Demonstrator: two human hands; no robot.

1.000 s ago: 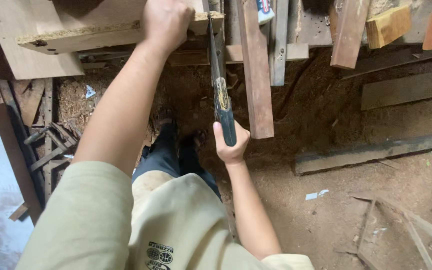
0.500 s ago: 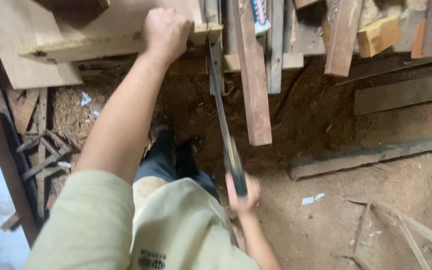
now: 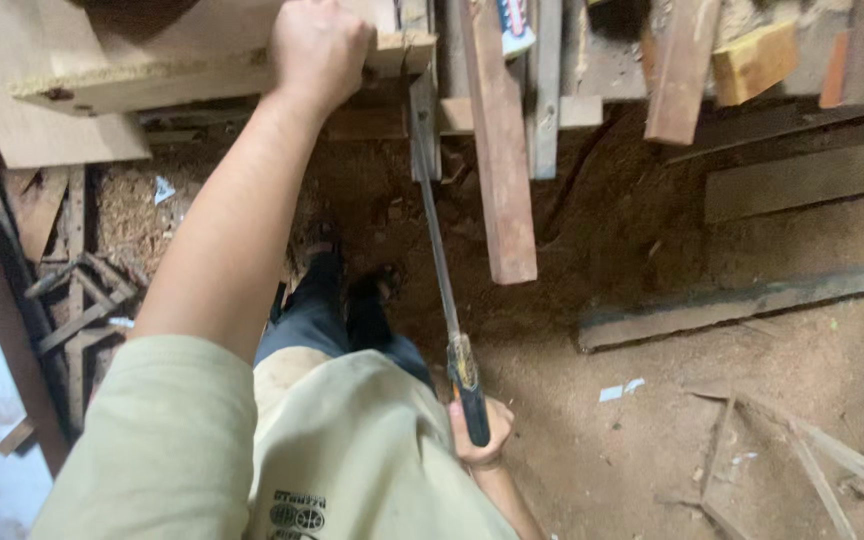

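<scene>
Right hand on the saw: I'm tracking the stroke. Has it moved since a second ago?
Yes. The right hand pulled the saw back toward the body, away from the board.

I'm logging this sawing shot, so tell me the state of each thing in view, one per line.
Left hand: closed on the pale board's edge, pressing it down.
Right hand: gripped around the saw handle, low near the body.
Hand saw: blade stretched up into the board's edge.
Pale board: lying flat, end overhanging.
Reddish plank: lying loose, end hanging over the dirt.
Yellow block: resting on the planks.
</scene>
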